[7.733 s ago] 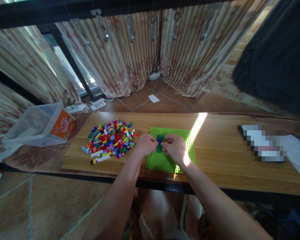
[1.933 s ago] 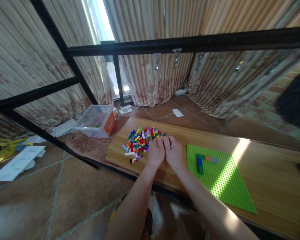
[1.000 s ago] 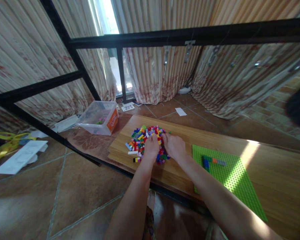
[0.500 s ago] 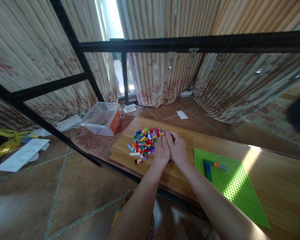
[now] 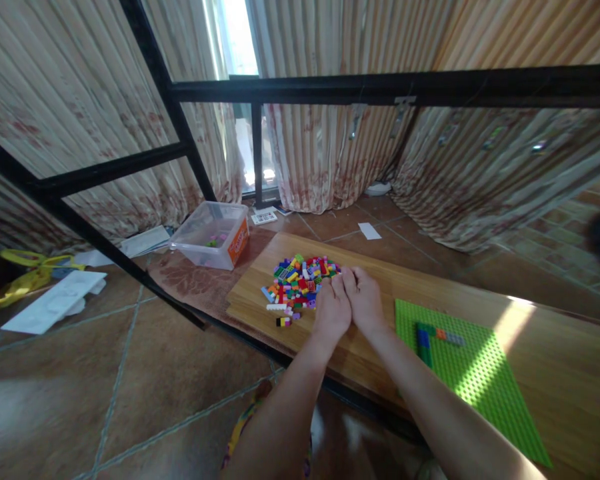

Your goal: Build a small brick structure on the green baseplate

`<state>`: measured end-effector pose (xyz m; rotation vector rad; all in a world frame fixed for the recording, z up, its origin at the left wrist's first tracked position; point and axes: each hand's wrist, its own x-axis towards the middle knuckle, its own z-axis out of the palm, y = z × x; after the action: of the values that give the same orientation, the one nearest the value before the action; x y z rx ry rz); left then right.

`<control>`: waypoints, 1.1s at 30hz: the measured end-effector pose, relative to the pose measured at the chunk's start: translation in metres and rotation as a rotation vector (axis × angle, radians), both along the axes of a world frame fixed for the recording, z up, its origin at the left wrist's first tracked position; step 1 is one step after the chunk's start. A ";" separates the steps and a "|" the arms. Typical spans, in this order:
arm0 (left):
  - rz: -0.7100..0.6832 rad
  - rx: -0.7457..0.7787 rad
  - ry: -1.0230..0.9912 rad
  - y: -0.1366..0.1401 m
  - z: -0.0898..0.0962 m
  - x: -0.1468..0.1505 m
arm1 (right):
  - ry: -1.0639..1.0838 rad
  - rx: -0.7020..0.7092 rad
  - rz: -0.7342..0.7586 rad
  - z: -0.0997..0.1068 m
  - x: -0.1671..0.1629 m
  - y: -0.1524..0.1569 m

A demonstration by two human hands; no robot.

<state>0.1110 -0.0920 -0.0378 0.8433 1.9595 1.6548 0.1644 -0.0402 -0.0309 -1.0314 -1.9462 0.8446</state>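
Observation:
My left hand (image 5: 333, 311) and my right hand (image 5: 364, 301) are pressed together just right of a pile of colourful toy bricks (image 5: 300, 283). Both hands have curled fingers, and whatever lies between them is hidden. A white brick (image 5: 276, 307) and a black-and-yellow piece (image 5: 283, 322) lie at the near edge of the pile. To the right of my hands rests a green baseplate (image 5: 490, 393). On its far left corner, blue, green, orange and grey bricks (image 5: 440, 333) form an L-shaped row.
The wooden board (image 5: 380, 267) carries the bricks and baseplate. A clear plastic box (image 5: 195, 250) with a few pieces inside stands at its left, on a brown cloth (image 5: 180, 287). A black metal frame (image 5: 300, 91) crosses ahead, before curtains (image 5: 310, 160).
The view has shifted slightly, so everything sits a little further right. My hands stay together beside the pile; a purple bit that showed beneath them is now hidden.

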 end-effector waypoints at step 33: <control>0.025 -0.397 0.531 -0.026 0.015 -0.046 | -0.396 0.251 0.290 0.007 -0.050 0.041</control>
<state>0.0649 -0.1185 -0.0228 1.1773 2.5416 1.0524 0.1139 0.0008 -0.0242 -0.8220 -2.5079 0.5520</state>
